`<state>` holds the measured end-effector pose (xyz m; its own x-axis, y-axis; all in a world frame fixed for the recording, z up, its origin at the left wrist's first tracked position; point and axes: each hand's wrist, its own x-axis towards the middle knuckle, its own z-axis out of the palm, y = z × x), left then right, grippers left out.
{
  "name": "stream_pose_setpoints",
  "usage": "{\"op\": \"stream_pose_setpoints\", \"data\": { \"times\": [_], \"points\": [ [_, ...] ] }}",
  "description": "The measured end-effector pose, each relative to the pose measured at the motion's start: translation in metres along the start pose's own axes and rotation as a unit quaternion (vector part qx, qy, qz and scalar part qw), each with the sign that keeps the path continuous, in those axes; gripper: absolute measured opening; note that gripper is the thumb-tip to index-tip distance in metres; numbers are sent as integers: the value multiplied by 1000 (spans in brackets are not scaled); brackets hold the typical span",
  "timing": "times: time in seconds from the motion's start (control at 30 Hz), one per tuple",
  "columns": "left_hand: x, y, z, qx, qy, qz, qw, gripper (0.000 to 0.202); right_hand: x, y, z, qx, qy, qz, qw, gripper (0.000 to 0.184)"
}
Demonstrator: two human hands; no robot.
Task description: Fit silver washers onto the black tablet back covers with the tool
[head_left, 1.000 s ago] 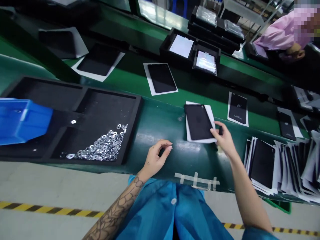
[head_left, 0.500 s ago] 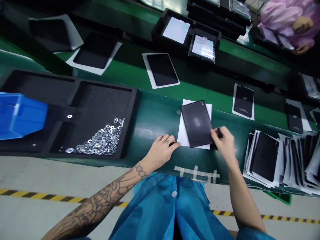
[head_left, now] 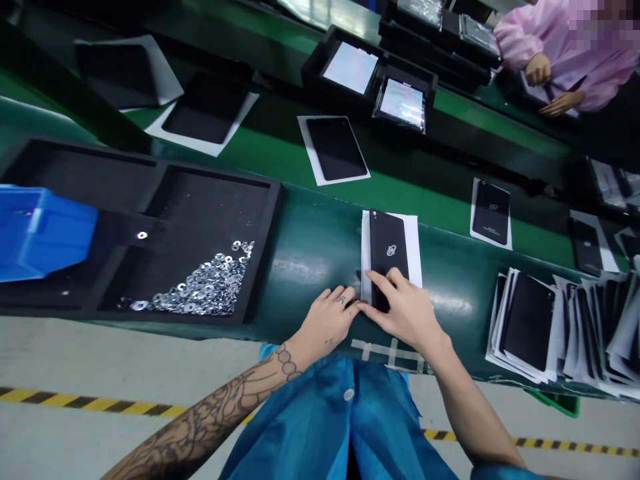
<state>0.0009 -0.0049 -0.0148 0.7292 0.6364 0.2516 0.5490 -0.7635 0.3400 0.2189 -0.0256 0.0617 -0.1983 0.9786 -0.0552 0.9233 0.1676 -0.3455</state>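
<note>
A black tablet back cover [head_left: 389, 230] with a pale logo stands tilted on its long side over a white sheet [head_left: 414, 247] in front of me. My right hand [head_left: 407, 310] lies across the cover's lower end, with thumb and forefinger reaching round to its left edge. Close beside it, my left hand [head_left: 330, 317] is closed, fingers curled together, at the sheet's lower left corner. The two thumbs meet there. Whatever the left fingers pinch is hidden.
At left, a black divided tray [head_left: 215, 193] holds many metal washers [head_left: 205, 287] and a blue bin [head_left: 45, 230]. Stacked covers with paper [head_left: 530, 320] stand at right. Beyond, covers on sheets [head_left: 337, 150] lie along the green belt [head_left: 425, 173]. A person in pink [head_left: 575, 60] works opposite.
The cover has turned from its plain grey face to the logo side and now looks narrower. My right hand moved left from its right corner to beside my left hand.
</note>
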Motion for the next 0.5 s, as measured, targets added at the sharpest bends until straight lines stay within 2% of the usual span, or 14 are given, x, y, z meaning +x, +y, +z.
{"op": "stream_pose_setpoints", "data": {
  "times": [0.07, 0.1, 0.17, 0.27, 0.37, 0.43, 0.5],
  "points": [
    [-7, -1, -1, -46, 12, -25, 999, 26, 13, 2, 1, 13, -33, -18, 999, 64],
    [-12, -2, -2, -81, 20, -41, 996, 28, 21, 8, 0, 20, -29, -16, 999, 62],
    [-21, -6, -2, -161, 37, -81, 983, 31, 39, 30, -5, 19, 19, 13, 1000, 54],
    [-25, -14, -5, -259, 57, -156, 952, 26, 67, 73, -5, -25, 135, 109, 985, 52],
    [-10, -31, -11, -296, 60, -208, 930, 16, 77, 106, 9, -82, 192, 168, 964, 52],
    [9, -46, -17, -310, 51, -228, 922, 13, 70, 112, 24, -101, 187, 153, 965, 47],
    [29, -61, -23, -330, 44, -236, 913, 14, 53, 107, 39, -108, 183, 130, 968, 43]
  ]
}}
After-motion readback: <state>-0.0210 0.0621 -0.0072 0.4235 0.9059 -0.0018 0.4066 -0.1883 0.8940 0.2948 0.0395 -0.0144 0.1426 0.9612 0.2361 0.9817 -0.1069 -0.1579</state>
